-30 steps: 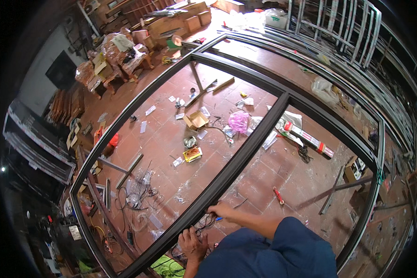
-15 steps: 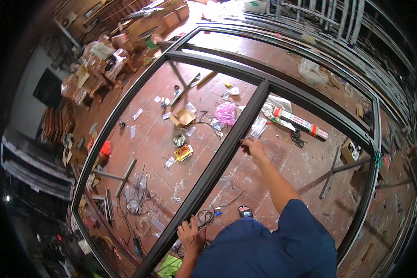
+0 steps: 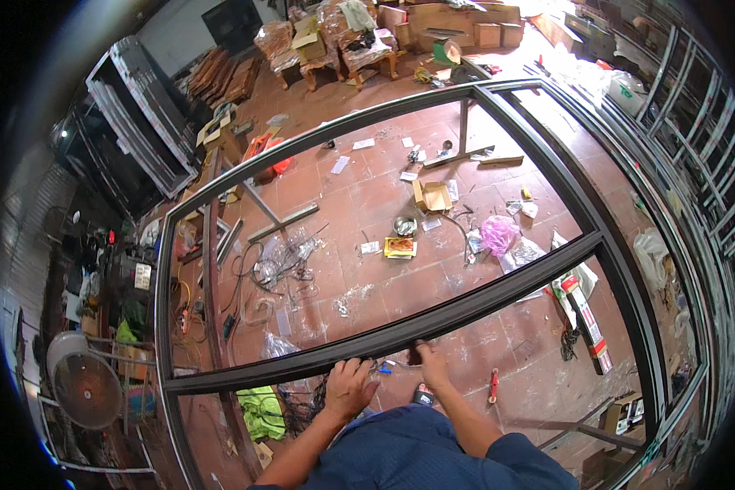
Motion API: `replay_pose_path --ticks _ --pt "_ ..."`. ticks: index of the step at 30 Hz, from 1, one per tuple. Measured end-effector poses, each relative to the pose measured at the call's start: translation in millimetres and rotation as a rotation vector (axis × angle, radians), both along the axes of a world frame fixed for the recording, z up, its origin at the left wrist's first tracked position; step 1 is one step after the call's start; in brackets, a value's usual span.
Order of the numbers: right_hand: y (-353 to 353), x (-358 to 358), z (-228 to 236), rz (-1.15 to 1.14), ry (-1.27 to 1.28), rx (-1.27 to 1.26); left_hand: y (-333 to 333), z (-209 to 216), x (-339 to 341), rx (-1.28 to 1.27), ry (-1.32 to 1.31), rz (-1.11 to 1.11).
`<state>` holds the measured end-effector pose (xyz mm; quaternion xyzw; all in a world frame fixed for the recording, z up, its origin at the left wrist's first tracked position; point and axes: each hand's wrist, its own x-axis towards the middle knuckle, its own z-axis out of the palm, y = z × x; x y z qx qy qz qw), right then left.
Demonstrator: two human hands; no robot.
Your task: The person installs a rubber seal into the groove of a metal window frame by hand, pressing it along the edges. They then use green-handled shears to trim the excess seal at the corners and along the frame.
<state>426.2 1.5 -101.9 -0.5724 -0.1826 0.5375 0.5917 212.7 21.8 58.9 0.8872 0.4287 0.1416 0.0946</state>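
A large dark metal frame [image 3: 367, 124] lies raised above the floor, with a wide crossbar [image 3: 482, 296] running through it in front of me. My left hand [image 3: 351, 389] has its fingers curled onto the crossbar's near edge. A short way to its right, my right hand [image 3: 434, 366] is closed against the same edge. Something dark shows at its fingertips, too small to make out and partly hidden by the bar. Below the bar, near my hands, are dark coiled cables [image 3: 306, 408] and a bright green cloth [image 3: 261, 411].
Metal supports [image 3: 284, 222] stand under the frame. On the tiled floor lie an open cardboard box [image 3: 431, 196], a pink plastic bag [image 3: 499, 235], a long carton [image 3: 588, 327] and a red-handled tool [image 3: 493, 385]. A fan [image 3: 88, 390] stands at left; metal lengths [image 3: 694, 269] line the right.
The view has turned, so the crossbar now runs more nearly across it. My right hand has come along the bar toward my left hand, which stays at the near edge.
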Motion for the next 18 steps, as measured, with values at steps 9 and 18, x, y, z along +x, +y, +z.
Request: replay_pose_path --ticks 9,18 --pt "22 -95 5 0.441 0.265 -0.027 -14 -11 -72 0.019 -0.254 0.194" --pt "24 -182 21 0.530 0.309 -0.072 -8 -16 -249 0.231 -0.376 0.619"
